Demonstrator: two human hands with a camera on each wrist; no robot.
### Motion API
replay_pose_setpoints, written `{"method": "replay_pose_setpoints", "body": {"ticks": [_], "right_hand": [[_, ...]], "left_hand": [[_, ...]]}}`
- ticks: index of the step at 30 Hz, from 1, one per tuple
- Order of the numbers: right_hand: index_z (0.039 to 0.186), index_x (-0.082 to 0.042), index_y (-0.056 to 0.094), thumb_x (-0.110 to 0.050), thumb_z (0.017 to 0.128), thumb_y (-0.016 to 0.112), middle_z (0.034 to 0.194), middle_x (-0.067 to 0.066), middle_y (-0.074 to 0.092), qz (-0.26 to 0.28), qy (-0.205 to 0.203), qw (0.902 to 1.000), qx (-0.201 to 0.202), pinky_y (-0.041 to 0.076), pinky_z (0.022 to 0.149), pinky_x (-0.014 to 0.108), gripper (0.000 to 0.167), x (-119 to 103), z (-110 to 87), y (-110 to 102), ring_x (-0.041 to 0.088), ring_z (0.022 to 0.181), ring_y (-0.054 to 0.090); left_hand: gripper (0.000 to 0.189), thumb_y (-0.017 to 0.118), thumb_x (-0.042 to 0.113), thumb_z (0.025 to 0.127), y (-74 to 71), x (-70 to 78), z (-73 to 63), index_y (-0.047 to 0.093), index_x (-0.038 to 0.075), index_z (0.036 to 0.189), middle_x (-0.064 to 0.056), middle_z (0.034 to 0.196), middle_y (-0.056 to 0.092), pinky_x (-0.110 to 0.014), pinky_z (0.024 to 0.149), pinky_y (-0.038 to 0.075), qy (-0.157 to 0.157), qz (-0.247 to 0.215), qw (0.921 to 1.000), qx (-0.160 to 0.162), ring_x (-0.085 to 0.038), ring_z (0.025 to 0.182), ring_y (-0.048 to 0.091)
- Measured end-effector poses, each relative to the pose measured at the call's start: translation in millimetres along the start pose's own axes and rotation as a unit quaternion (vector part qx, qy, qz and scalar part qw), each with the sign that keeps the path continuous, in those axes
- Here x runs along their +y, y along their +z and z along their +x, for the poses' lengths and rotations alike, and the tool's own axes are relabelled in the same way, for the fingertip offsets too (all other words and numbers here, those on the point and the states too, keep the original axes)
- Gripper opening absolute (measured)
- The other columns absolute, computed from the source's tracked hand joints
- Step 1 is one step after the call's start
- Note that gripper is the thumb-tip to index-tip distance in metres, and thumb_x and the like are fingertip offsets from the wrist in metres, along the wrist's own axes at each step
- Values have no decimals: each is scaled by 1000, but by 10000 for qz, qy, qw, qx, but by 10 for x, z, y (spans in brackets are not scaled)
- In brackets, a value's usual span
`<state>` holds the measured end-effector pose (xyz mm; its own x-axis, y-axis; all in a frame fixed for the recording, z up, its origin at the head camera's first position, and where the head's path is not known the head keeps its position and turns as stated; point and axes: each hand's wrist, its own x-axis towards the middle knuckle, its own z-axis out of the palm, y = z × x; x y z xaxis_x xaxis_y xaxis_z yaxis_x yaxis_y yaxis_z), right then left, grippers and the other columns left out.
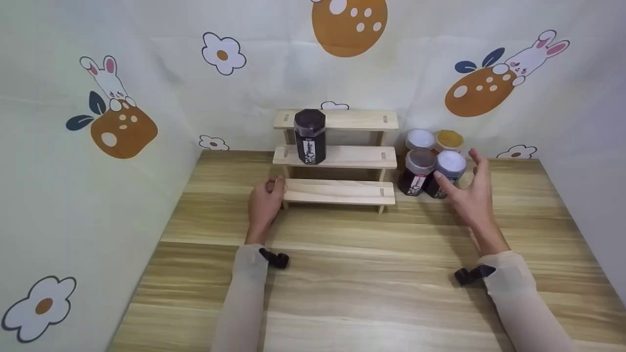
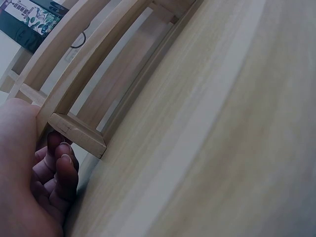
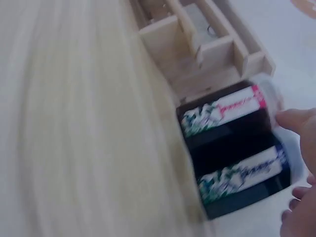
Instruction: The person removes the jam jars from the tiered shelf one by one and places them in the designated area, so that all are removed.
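Observation:
My left hand (image 1: 265, 203) holds the left end of the lowest step of a three-tier wooden display stand (image 1: 337, 190), with curled fingers (image 2: 66, 170) under the step's end. On the middle step stands a dark octagonal jar (image 1: 309, 139) with a brown lid. To the right of the stand, my right hand (image 1: 472, 195) is spread beside a dark jar with a white lid (image 1: 450, 165), its thumb overlapping the jar's near edge. Against that jar's left side is a dark jar with a brown lid (image 1: 419, 171). Both labels face the right wrist view.
Behind the two front jars stand a white-lidded jar (image 1: 419, 139) and a yellow-lidded jar (image 1: 449, 140). A patterned cloth (image 1: 264, 68) rises behind the wood-grain table (image 1: 342, 274) and along its sides. Each sleeve carries a small black wrist camera (image 1: 276, 259).

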<state>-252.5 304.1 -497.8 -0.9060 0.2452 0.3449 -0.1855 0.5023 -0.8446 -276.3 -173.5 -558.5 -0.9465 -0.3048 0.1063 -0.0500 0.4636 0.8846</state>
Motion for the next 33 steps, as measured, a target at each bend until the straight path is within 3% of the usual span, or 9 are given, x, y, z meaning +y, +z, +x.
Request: {"method": "replay_pose_setpoints", "body": {"ticks": [5, 8, 11, 15, 20, 26, 33], "right_hand": [[166, -13, 35, -27, 91, 88, 171, 5, 41, 14, -179, 9990, 401, 22, 133, 38, 92, -273, -38, 55, 21, 160, 34], [162, -6, 40, -17, 91, 87, 167, 11, 46, 282, -428, 9974, 516, 25, 133, 39, 86, -517, -89, 127, 23, 157, 38], [158, 3, 43, -7, 90, 85, 163, 19, 49, 640, -736, 9939, 509, 30, 132, 47, 80, -779, -166, 216, 28, 154, 43], [155, 6, 45, -1, 91, 83, 157, 20, 54, 1059, -1108, 9878, 289, 35, 129, 53, 76, -968, -225, 388, 31, 151, 47], [157, 0, 45, -5, 92, 84, 156, 17, 54, 1475, -1413, 9787, -203, 39, 127, 43, 76, -941, -196, 693, 27, 150, 51], [157, -2, 46, -8, 93, 85, 156, 12, 56, 1812, -1343, 9714, -742, 40, 126, 43, 75, -1083, -250, 1105, 25, 150, 51], [157, -7, 48, -13, 93, 86, 156, 10, 57, 1945, -938, 9688, -1221, 42, 125, 38, 75, -1242, -246, 1553, 27, 150, 52]], "left_hand": [[36, 56, 50, 108, -5, -8, 11, 74, 19, 107, -1, 96, 79, -34, 71, 53, -82, 10, 10000, -27, -19, 80, 71], [36, 57, 49, 108, -9, -8, 17, 74, 18, 108, -2, 99, 80, -34, 73, 55, -107, -3, 9999, -20, -19, 82, 72], [36, 57, 50, 107, -13, -2, 15, 75, 18, 107, -2, 100, 80, -35, 74, 55, -109, 25, 9999, -41, -19, 82, 73], [36, 57, 50, 107, -15, 1, 13, 75, 19, 107, -1, 100, 81, -35, 75, 54, -97, 51, 9999, -47, -19, 80, 73], [34, 58, 48, 107, -3, 13, 20, 75, 19, 104, -1, 94, 80, -35, 71, 52, -85, 53, 9999, 18, -19, 76, 71], [35, 57, 49, 108, 5, 28, 2, 75, 18, 104, -1, 90, 78, -33, 67, 51, -87, 15, 10000, 35, -18, 73, 69], [37, 57, 50, 107, 9, 24, -3, 75, 18, 104, 2, 81, 76, -31, 61, 46, -111, 25, 9999, 28, -15, 66, 65]]}}
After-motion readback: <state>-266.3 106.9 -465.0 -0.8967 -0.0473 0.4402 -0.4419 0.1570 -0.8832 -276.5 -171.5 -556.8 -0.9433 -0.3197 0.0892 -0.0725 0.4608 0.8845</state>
